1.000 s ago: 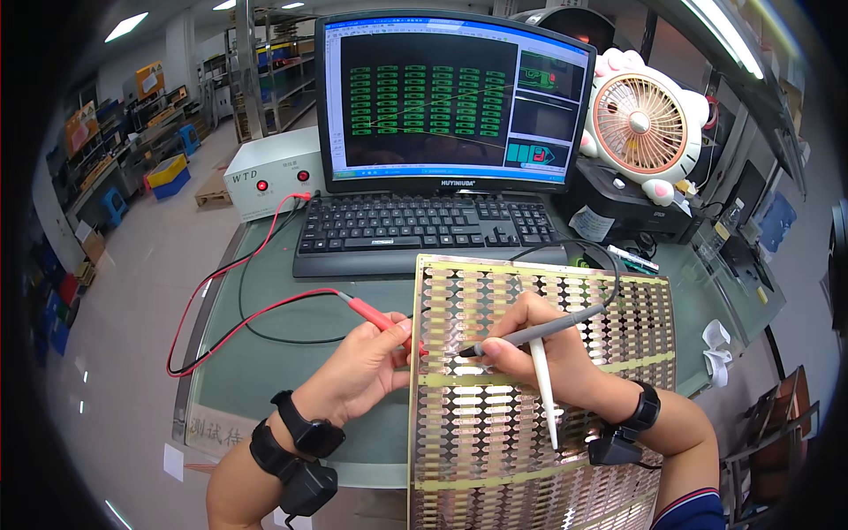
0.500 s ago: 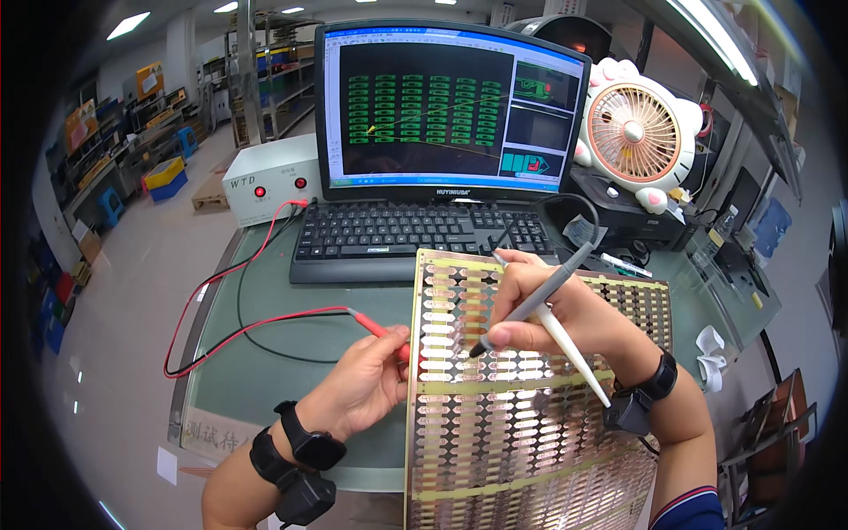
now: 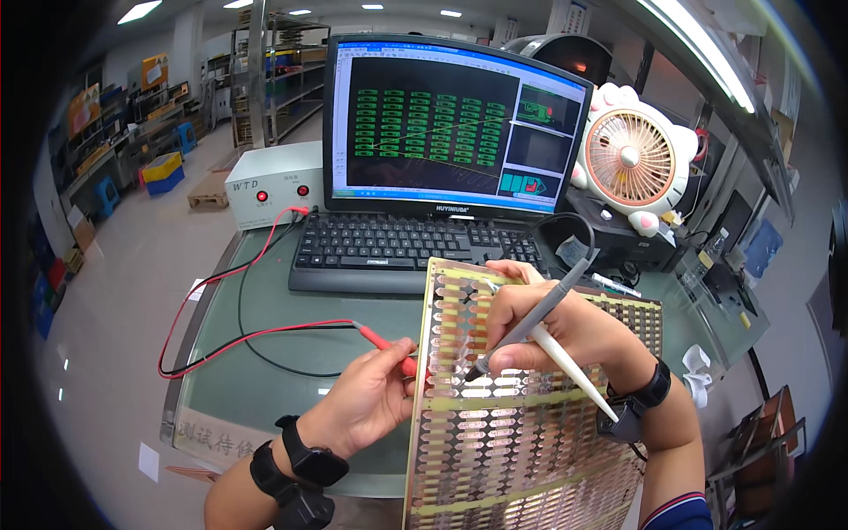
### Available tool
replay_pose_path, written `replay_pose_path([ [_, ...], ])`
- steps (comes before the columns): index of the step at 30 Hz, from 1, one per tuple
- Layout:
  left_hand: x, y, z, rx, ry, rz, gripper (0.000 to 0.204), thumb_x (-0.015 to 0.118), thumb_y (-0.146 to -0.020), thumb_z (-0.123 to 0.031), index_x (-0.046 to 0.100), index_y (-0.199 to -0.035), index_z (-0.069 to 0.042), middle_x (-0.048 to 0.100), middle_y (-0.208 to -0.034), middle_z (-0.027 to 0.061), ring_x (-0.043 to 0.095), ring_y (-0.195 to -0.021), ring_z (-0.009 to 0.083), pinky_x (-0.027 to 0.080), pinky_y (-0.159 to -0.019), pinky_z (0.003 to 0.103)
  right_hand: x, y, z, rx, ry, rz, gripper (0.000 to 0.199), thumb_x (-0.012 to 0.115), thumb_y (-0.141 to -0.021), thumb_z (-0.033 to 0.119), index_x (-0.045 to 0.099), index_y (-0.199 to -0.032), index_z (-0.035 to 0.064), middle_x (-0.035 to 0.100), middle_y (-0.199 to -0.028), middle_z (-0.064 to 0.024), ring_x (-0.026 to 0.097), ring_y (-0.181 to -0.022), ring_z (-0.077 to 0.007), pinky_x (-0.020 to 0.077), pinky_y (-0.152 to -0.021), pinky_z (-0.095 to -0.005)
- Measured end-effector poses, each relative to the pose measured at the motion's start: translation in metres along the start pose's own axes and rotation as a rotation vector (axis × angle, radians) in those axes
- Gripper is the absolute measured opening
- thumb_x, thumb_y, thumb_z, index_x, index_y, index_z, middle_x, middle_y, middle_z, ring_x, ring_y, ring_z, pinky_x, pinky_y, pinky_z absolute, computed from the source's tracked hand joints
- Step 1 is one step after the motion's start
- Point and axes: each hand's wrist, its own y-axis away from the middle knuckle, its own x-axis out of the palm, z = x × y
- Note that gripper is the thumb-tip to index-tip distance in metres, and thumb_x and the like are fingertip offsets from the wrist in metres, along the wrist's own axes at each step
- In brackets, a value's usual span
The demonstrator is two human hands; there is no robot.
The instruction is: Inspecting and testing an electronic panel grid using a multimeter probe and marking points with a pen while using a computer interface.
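Observation:
A large circuit board panel (image 3: pixel 495 415), with rows of small copper-coloured boards split by yellowish strips, stands tilted in front of me. Closed around a red test probe (image 3: pixel 374 336), my left hand (image 3: pixel 367 397) is at the panel's left edge; whether the probe's tip touches the panel I cannot tell. My right hand (image 3: pixel 556 327) reaches over the panel, pinching a grey test probe (image 3: pixel 534 314) whose black end points down at the board's upper left rows. The same hand also holds a white pointed pen-like tool (image 3: pixel 570 367), slanting down toward the wrist.
Behind the panel are a black keyboard (image 3: pixel 389 247) and a monitor (image 3: pixel 424 132) showing a green board layout. A white box (image 3: pixel 274 185) with red lamps feeds red and black cables across the green table (image 3: pixel 256 309). A pink-and-white fan (image 3: pixel 632 155) stands at right.
The view has shifted slightly and the panel leans a little differently. The grey probe's black end is a little lower and further left in the picture. Both hands keep their holds.

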Motion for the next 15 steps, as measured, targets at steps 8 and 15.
replay_pose_path([
  [8, 0.016, 0.014, 0.019, -0.010, 0.247, 0.151, 0.020, 0.043, -0.100, -0.024, 0.050, -0.102, -0.005, 0.060, -0.087, 0.0084, 0.060, -0.074, 0.0167, 0.057, -0.073, 0.035, -0.013, 0.018, 0.028, 0.018, -0.194, -0.246, 0.025, 0.074, -0.081, 0.028, 0.057, -0.076, 0.0096, 0.057, -0.072, 0.0030, 0.048, -0.072, -0.0104, 0.0300, -0.094, -0.0339],
  [15, 0.030, 0.027, 0.053, 0.001, 0.454, 0.139, 0.019, 0.046, -0.099, -0.024, 0.050, -0.097, -0.006, 0.061, -0.089, 0.0079, 0.061, -0.083, 0.0197, 0.054, -0.077, 0.036, -0.016, 0.034, 0.032, -0.184, -0.185, -0.374, 0.023, 0.070, -0.083, 0.019, 0.051, -0.072, 0.0118, 0.050, -0.058, 0.0066, 0.045, -0.055, -0.0074, 0.0324, -0.093, -0.0397],
])
